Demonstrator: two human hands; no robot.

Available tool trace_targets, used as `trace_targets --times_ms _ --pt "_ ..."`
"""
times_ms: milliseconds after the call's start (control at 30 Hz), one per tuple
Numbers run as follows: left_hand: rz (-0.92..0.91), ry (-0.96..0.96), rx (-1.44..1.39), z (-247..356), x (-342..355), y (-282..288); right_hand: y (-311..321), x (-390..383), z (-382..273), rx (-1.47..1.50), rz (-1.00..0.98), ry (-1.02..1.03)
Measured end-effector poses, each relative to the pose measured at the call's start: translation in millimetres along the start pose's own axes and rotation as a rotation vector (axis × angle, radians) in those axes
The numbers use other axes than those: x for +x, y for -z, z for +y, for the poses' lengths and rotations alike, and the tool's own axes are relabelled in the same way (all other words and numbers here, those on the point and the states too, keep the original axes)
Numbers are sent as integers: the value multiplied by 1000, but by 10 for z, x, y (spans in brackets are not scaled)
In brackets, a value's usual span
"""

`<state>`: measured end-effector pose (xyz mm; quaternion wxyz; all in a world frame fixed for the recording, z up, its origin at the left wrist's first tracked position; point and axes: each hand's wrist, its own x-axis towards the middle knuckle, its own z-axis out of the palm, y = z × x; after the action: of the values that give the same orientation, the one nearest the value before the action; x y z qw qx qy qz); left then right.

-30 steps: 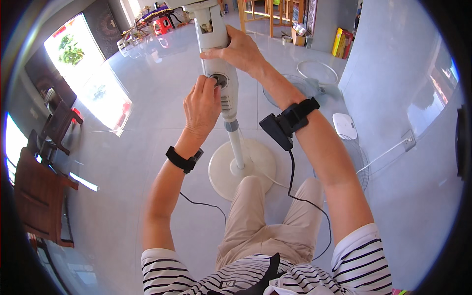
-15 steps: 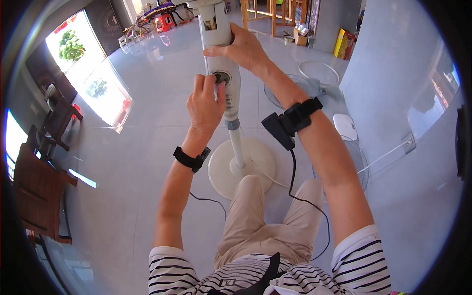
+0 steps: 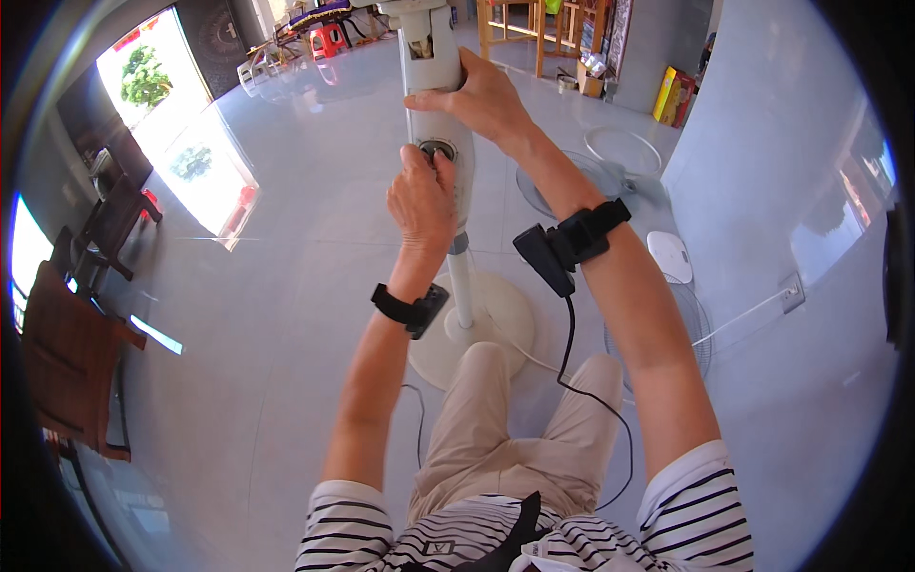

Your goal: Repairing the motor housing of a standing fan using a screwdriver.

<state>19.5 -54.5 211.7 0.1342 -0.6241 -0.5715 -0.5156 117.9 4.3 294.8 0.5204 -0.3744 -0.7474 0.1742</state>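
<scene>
A white standing fan's column (image 3: 428,119) rises from a round cream base (image 3: 434,348) between my knees; its upper end has an opening with parts inside and runs out of the top edge. My left hand (image 3: 419,200) has its fingers closed on a dark round knob (image 3: 438,150) in the column's control housing, partly covering it. My right hand (image 3: 481,105) is wrapped round the column just above the knob, thumb across its front. Both wrists or forearms carry black strapped devices, one with a dangling black cable.
Fan grilles (image 3: 658,334), a white ring (image 3: 622,131) and a flat white scale (image 3: 669,255) lie at the right, near a cord plugged into a socket (image 3: 792,293). Wooden furniture (image 3: 71,362) stands left, red stools (image 3: 328,40) and a wooden frame (image 3: 539,33) at the back.
Both hands and the column appear slightly further right in the picture. My left fingers have turned at the knob, the wrist rotating and moving right; my right hand keeps its grip.
</scene>
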Motion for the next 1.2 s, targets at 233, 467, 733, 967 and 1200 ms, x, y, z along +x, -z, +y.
trace_targets --times_ms 233,467,733,967,1200 --pt "88 230 -83 160 -20 -101 11 27 37 -10 16 20" --pt "104 315 -75 226 -29 -51 14 13 10 -54 16 6" --pt "83 378 -406 28 -180 81 19 -2 16 -34 28 15" --pt "33 505 -907 -487 -171 5 -3 24 25 -46 23 56" --pt "-545 188 -1109 -503 323 147 24 10 47 -9 22 64"
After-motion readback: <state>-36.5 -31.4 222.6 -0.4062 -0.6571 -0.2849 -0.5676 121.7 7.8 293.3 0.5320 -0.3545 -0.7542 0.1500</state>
